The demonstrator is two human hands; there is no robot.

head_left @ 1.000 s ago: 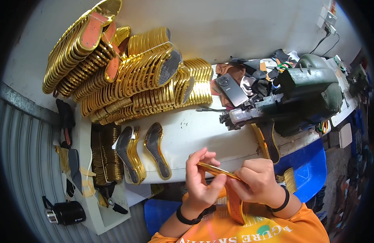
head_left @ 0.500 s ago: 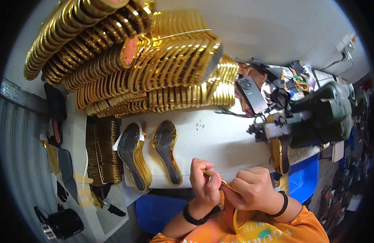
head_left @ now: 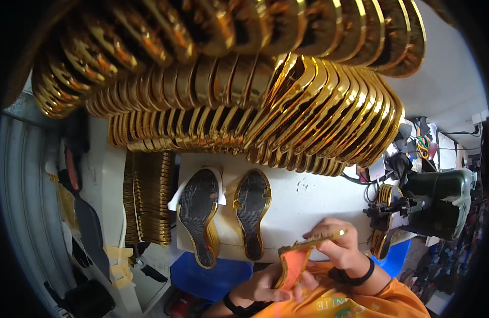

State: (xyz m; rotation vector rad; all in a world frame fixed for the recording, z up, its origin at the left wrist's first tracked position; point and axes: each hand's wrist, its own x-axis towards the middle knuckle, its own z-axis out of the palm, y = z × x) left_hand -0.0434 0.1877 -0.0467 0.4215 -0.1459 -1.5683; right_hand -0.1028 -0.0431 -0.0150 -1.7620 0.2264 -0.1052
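Note:
Low in front of my orange shirt I hold a gold-edged shoe insole, its salmon-orange face turned partly toward me. My left hand is closed on its lower part. Higher up, my right hand grips its gold edge, with the fingers partly behind it. On the white table ahead lies a single insole with a dark underside and gold rim. To its left a small pile of insoles has a white strip around its upper end.
Long rows of stacked gold insoles fill the far side of the table. A dark green machine stands at right, with gold-edged insoles beside it. Another insole stack stands at left. A blue stool is below the table edge.
The insole has turned from nearly edge-on to showing its orange face. My left hand has dropped lower, and my right hand has shifted along the gold edge. The head view has moved nearer the stacks.

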